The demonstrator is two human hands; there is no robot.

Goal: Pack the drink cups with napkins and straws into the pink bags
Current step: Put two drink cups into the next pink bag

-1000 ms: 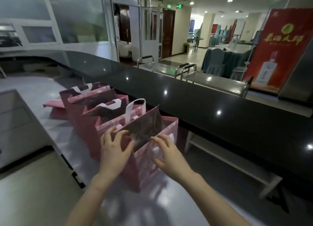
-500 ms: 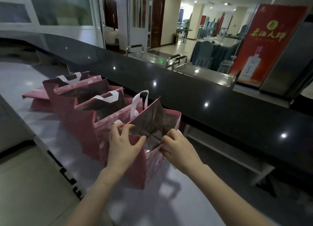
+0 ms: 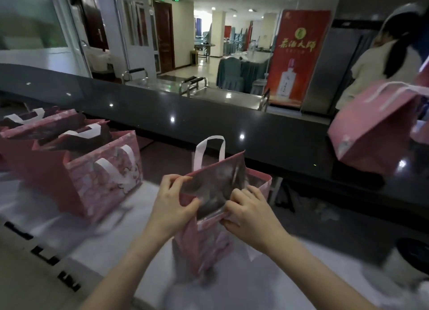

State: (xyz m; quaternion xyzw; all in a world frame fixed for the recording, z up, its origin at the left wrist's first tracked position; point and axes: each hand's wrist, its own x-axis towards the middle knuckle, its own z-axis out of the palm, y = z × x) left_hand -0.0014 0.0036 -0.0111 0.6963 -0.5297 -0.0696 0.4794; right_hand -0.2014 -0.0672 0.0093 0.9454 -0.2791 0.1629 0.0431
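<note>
A pink bag (image 3: pixel 204 240) with a white loop handle stands open on the white counter in front of me. My left hand (image 3: pixel 171 205) grips its near left rim, and my right hand (image 3: pixel 250 214) pinches the near right rim, so both hold the mouth apart. The dark lining shows inside; what lies in the bag is hidden. To the left, apart from this bag, a row of several more pink bags (image 3: pixel 76 170) stands upright. No cups, napkins or straws are visible.
A black raised ledge (image 3: pixel 255 133) runs across behind the white counter (image 3: pixel 104 247). On the right another pink bag (image 3: pixel 371 133) hangs above that ledge, with a person (image 3: pixel 380 61) in white behind it. A dark round object (image 3: pixel 415 254) sits at the far right edge.
The bag in my hands has come away from the row and moved right, leaving a gap. The view has swung right, bringing the person and the hanging bag into sight.
</note>
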